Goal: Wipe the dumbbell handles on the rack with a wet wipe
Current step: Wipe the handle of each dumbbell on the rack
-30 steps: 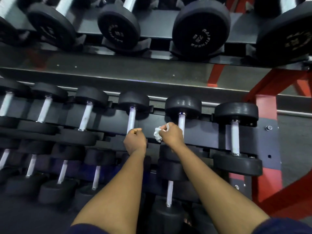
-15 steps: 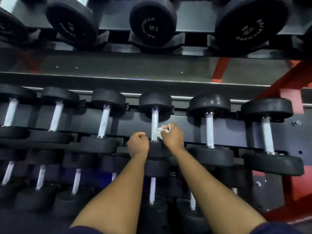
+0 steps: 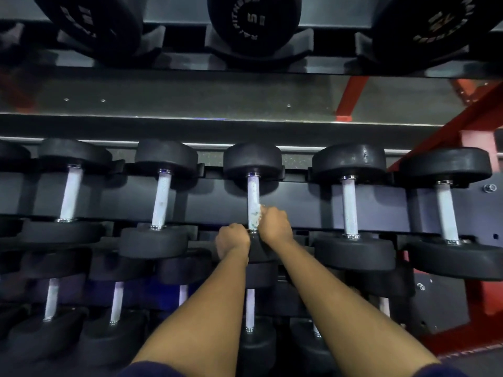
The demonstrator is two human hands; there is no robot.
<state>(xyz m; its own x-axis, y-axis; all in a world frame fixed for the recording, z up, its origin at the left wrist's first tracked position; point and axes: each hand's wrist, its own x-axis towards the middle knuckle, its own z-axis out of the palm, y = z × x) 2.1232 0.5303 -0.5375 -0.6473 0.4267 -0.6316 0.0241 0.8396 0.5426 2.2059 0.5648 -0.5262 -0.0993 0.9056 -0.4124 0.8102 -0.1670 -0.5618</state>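
A row of black dumbbells with pale metal handles lies across the middle shelf of the rack (image 3: 299, 202). My right hand (image 3: 275, 224) grips a crumpled white wet wipe (image 3: 262, 212) and holds it against the lower right side of the centre dumbbell handle (image 3: 253, 194). Most of the wipe is hidden inside the fingers. My left hand (image 3: 232, 239) is a closed fist with nothing visible in it, and it rests beside the near head of the same dumbbell (image 3: 258, 251), just left of the handle's base.
Neighbouring handles stand to the left (image 3: 161, 204) and right (image 3: 349, 208). Bigger dumbbells (image 3: 250, 20) sit on the upper shelf, and smaller ones (image 3: 117, 303) on the lower shelf under my forearms. The red rack frame (image 3: 479, 300) rises at the right.
Both hands have shifted one dumbbell to the left, from the handle on the right to the centre one. The right hand now has the wipe against this handle's lower end.
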